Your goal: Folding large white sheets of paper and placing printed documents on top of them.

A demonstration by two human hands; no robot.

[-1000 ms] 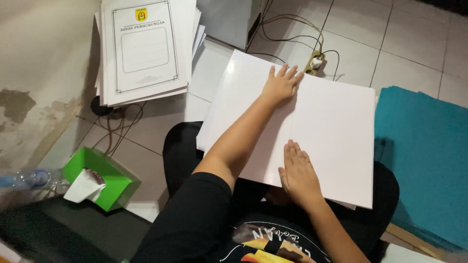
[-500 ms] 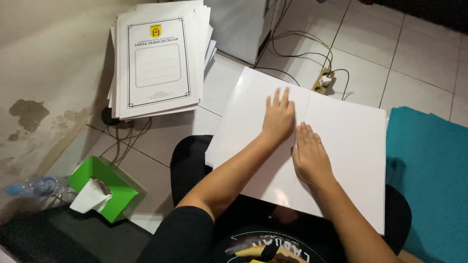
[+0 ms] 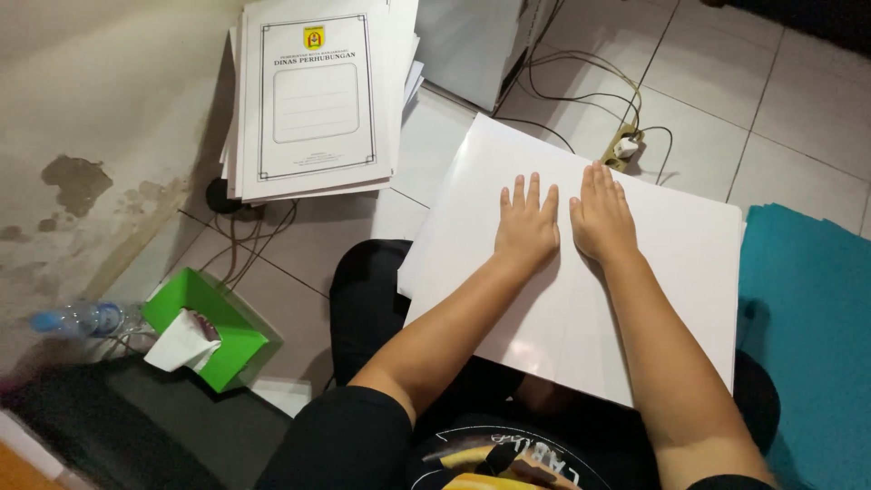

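A big, smooth, shiny white sheet (image 3: 581, 272) lies across the person's lap, and the left hand (image 3: 526, 227) and right hand (image 3: 601, 216) press flat on its middle, side by side, fingers straight, gripping nothing. To the left on the tiled floor sits a green tissue box (image 3: 213, 327). Farther off lies a stack of white printed covers (image 3: 313, 100), each with a thin dark border and a small yellow badge on top.

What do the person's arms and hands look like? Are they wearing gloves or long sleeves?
No gloves and no long sleeves. The left hand and the right hand are both bare, with no rings, watch or bracelets showing. The forearms are bare too. Short black sleeves cover only the upper arms, and they belong to a black shirt with a yellow and white print on the front.
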